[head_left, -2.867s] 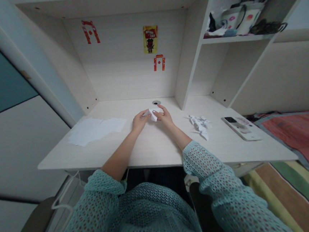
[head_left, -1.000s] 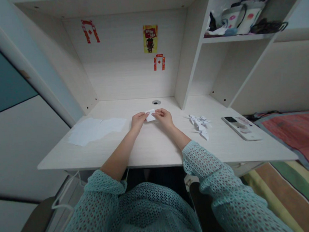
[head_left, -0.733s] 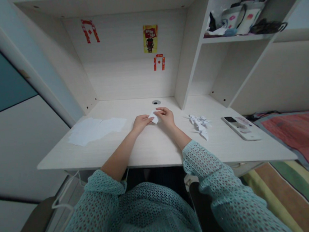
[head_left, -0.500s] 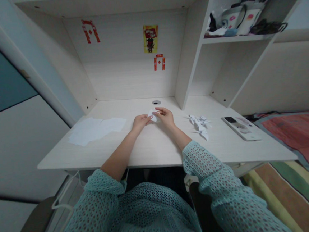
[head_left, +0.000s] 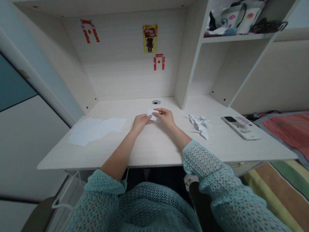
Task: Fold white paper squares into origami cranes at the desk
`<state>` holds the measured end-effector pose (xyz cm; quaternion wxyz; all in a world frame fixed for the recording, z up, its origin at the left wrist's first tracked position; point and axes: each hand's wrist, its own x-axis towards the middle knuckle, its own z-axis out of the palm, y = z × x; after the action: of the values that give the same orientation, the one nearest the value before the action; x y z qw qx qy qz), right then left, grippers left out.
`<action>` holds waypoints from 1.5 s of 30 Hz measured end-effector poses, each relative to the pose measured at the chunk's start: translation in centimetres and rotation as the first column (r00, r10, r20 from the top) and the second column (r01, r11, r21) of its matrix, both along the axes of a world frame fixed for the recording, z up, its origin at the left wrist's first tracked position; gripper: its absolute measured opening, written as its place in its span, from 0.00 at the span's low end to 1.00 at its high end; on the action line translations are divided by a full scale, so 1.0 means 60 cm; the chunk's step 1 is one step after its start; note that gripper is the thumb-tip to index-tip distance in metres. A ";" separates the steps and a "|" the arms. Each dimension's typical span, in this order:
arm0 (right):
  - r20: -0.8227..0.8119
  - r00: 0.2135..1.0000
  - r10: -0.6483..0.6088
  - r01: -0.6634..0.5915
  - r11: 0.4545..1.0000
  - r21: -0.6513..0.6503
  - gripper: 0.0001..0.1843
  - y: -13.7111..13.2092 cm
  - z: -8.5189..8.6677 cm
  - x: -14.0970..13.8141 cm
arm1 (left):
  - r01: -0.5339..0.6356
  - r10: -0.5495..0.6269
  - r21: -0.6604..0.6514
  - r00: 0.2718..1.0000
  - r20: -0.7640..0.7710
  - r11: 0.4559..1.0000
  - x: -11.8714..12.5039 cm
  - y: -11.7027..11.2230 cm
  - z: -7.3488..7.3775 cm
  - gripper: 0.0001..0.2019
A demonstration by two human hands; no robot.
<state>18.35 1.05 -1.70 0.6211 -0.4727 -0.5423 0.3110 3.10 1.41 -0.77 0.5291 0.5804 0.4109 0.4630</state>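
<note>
A small piece of white paper (head_left: 152, 112) is held between my two hands, over the middle of the desk. My left hand (head_left: 141, 122) pinches its left side, with the thumb on top. On the other side, my right hand (head_left: 165, 116) grips it between thumb and fingers. Parts of the paper are hidden behind the fingers, so its folds cannot be made out. To the left lie several flat white paper sheets (head_left: 91, 130), overlapping. A heap of folded or crumpled white paper pieces (head_left: 199, 123) sits right of my right hand.
A phone (head_left: 240, 128) lies on the desk's (head_left: 157, 151) right part. Behind my hands is a round cable hole (head_left: 156, 102). An upright divider (head_left: 187, 62) carries a shelf with cups (head_left: 250, 17) of scissors and pens. A bed with a red cover (head_left: 298, 128) is at right.
The piece of paper has turned or shifted very slightly between my fingers. Both hands stay in nearly the same place, still holding it.
</note>
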 end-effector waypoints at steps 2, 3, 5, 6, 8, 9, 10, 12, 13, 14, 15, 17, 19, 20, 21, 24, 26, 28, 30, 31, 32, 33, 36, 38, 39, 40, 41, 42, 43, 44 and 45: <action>0.012 1.000 -0.006 0.006 1.000 -0.003 0.23 0.002 -0.001 0.001 | 0.019 -0.019 -0.013 1.000 0.025 1.000 0.000 -0.001 -0.001 0.20; 0.014 1.000 -0.005 0.005 1.000 -0.004 0.22 0.002 -0.002 0.002 | 0.030 -0.029 -0.018 0.999 0.041 0.999 -0.001 -0.001 -0.001 0.21; 0.015 1.000 0.001 -0.001 1.000 -0.002 0.22 0.002 -0.002 0.002 | 0.040 -0.039 -0.023 0.997 0.063 0.999 -0.001 -0.002 -0.001 0.20; 0.015 1.000 0.003 -0.003 1.000 0.000 0.22 0.001 -0.001 0.002 | 0.040 -0.039 -0.024 0.997 0.066 0.999 0.000 -0.002 -0.001 0.20; 0.010 1.000 0.001 -0.001 1.000 0.000 0.23 -0.002 0.002 0.001 | 0.028 -0.027 -0.019 0.998 0.058 0.999 0.000 -0.003 -0.001 0.19; 0.001 1.000 0.002 -0.002 1.000 -0.003 0.24 -0.004 0.003 0.000 | 0.020 -0.019 -0.015 0.998 0.052 1.000 0.000 -0.003 0.000 0.18; -0.015 1.000 0.007 -0.007 1.000 -0.007 0.25 -0.006 0.005 -0.002 | 0.010 -0.010 -0.009 0.999 0.049 1.000 0.001 -0.004 0.001 0.17; -0.057 0.997 0.043 -0.045 0.999 -0.024 0.27 -0.010 0.008 -0.005 | -0.008 0.008 0.006 0.999 0.046 1.000 0.001 -0.005 0.003 0.16; -0.070 0.995 0.068 -0.071 0.997 -0.038 0.26 -0.012 0.009 -0.007 | -0.017 0.017 0.015 0.999 0.041 1.000 0.001 -0.006 0.004 0.16; -0.073 0.993 0.092 -0.096 0.994 -0.057 0.25 -0.014 0.009 -0.009 | -0.025 0.024 0.023 0.999 0.033 0.999 0.001 -0.006 0.006 0.15; -0.069 0.992 0.108 -0.113 0.991 -0.077 0.24 -0.016 0.010 -0.010 | -0.031 0.030 0.028 0.999 0.023 0.999 0.001 -0.007 0.006 0.14; -0.052 0.992 0.114 -0.120 0.986 -0.113 0.22 -0.019 0.010 -0.012 | -0.030 0.030 0.027 1.000 0.005 0.999 0.001 -0.006 0.007 0.14; -0.057 0.993 0.107 -0.114 0.985 -0.133 0.23 -0.021 0.011 -0.012 | -0.021 0.021 0.014 1.000 0.003 1.000 0.002 -0.004 0.005 0.13; -0.066 0.992 0.105 -0.113 0.984 -0.138 0.23 -0.022 0.012 -0.012 | -0.016 0.016 0.007 1.000 0.006 1.000 0.003 -0.003 0.004 0.13; -0.075 0.991 0.106 -0.116 0.983 -0.143 0.23 -0.023 0.012 -0.012 | -0.008 0.008 0.001 1.000 0.009 1.000 0.003 -0.001 0.002 0.13; -0.093 0.989 0.116 -0.130 0.979 -0.157 0.22 -0.025 0.014 -0.010 | 0.009 -0.009 -0.008 1.000 0.007 1.000 0.003 0.003 -0.002 0.14; -0.095 0.989 0.117 -0.131 0.978 -0.164 0.22 -0.025 0.013 -0.009 | 0.013 -0.013 -0.002 1.000 -0.012 1.000 0.003 0.003 -0.002 0.15; -0.093 0.990 0.109 -0.123 0.979 -0.164 0.22 -0.024 0.012 -0.009 | 0.011 -0.011 0.011 0.999 -0.031 1.000 0.002 0.000 0.000 0.15; -0.091 0.990 0.105 -0.118 0.981 -0.156 0.22 -0.022 0.011 -0.008 | 0.012 -0.012 0.015 0.999 -0.033 1.000 0.002 -0.005 0.004 0.15; -0.087 0.991 0.105 -0.117 0.982 -0.151 0.23 -0.021 0.010 -0.008 | 0.012 -0.011 0.012 0.999 -0.033 1.000 0.002 -0.007 0.006 0.15; -0.080 0.991 0.108 -0.119 0.982 -0.147 0.23 -0.020 0.010 -0.007 | 0.011 -0.011 0.008 0.999 -0.036 1.000 0.001 -0.009 0.008 0.14; -0.068 0.991 0.112 -0.121 0.982 -0.144 0.23 -0.019 0.010 -0.005 | 0.011 -0.011 0.004 0.999 -0.042 1.000 0.001 -0.010 0.009 0.14; -0.030 0.992 0.123 -0.126 0.981 -0.148 0.24 -0.015 0.010 0.002 | 0.011 -0.010 0.002 0.998 -0.066 1.000 0.000 -0.011 0.011 0.15; -0.021 0.992 0.123 -0.125 0.981 -0.149 0.25 -0.011 0.010 0.008 | 0.013 -0.013 -0.001 0.998 -0.065 1.000 -0.001 -0.010 0.010 0.16; -0.020 0.992 0.125 -0.126 0.981 -0.145 0.25 -0.010 0.010 0.010 | 0.014 -0.015 -0.006 0.998 -0.061 1.000 -0.001 -0.009 0.009 0.17; -0.020 0.992 0.128 -0.130 0.982 -0.138 0.25 -0.008 0.009 0.012 | 0.016 -0.016 -0.011 0.998 -0.058 1.000 -0.002 -0.008 0.008 0.17; -0.020 0.991 0.133 -0.135 0.982 -0.129 0.25 -0.007 0.008 0.013 | 0.018 -0.018 -0.014 0.998 -0.057 1.000 -0.002 -0.008 0.008 0.17; -0.018 0.990 0.139 -0.141 0.983 -0.121 0.25 -0.006 0.008 0.014 | 0.018 -0.018 -0.015 0.998 -0.057 1.000 -0.002 -0.008 0.008 0.17; -0.015 0.990 0.141 -0.142 0.983 -0.115 0.24 -0.006 0.007 0.014 | 0.016 -0.017 -0.015 0.998 -0.060 1.000 -0.002 -0.008 0.009 0.17; -0.011 0.991 0.136 -0.137 0.984 -0.113 0.24 -0.006 0.007 0.013 | 0.012 -0.013 -0.015 0.998 -0.063 1.000 -0.002 -0.009 0.010 0.17; -0.007 0.992 0.125 -0.125 0.986 -0.113 0.24 -0.007 0.008 0.012 | 0.006 -0.007 -0.016 0.998 -0.065 1.000 -0.002 -0.010 0.011 0.16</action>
<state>19.09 0.65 -1.25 0.5726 -0.4722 -0.5524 0.3795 3.01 0.79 -0.11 0.5216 0.5924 0.4296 0.4387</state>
